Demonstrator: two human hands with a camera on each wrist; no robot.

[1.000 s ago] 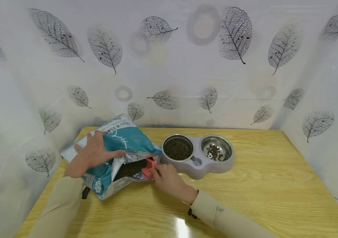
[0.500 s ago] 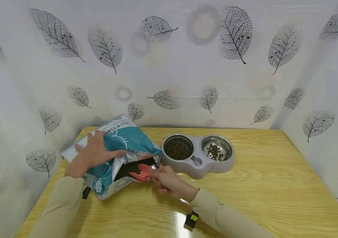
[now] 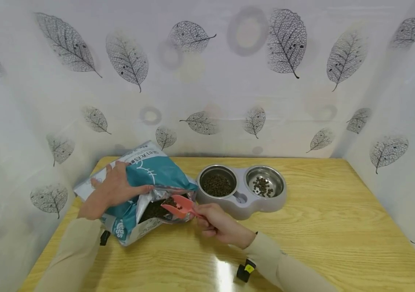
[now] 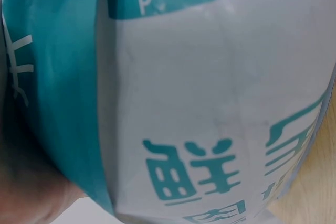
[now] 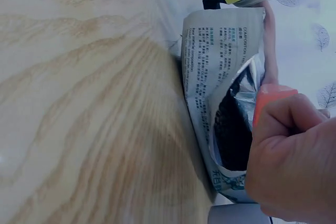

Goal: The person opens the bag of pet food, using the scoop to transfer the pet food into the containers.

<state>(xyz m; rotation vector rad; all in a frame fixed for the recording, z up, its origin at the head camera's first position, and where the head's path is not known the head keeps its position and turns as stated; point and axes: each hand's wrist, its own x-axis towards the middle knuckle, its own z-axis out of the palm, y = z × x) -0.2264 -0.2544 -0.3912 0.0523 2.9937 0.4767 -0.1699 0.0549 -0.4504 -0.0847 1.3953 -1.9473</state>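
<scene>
A teal and white pet food bag [image 3: 163, 168] lies on its side at the left of the table, its mouth facing right and dark kibble showing inside. Spread over the top of the bag is my left hand [image 3: 114, 188], fingers extended. My right hand [image 3: 222, 223] grips the handle of a pink scoop [image 3: 180, 207], which carries some brown kibble and sits at the bag's mouth. In the right wrist view the curled right hand [image 5: 294, 161] covers most of the scoop [image 5: 270, 98]. The left wrist view is filled by the bag's printed side [image 4: 173, 93].
Right of the bag stands a pale double pet bowl [image 3: 242, 207] with two steel dishes. Its left dish [image 3: 217, 194] holds much kibble, its right dish [image 3: 274, 178] only scattered pieces. A leaf-patterned sheet [image 3: 225, 89] hangs behind the wooden table [image 3: 324, 227].
From inside the bag's mouth the scoop has come up and to the right, now with kibble in it. My right hand moved right with it. The left hand stays on the bag.
</scene>
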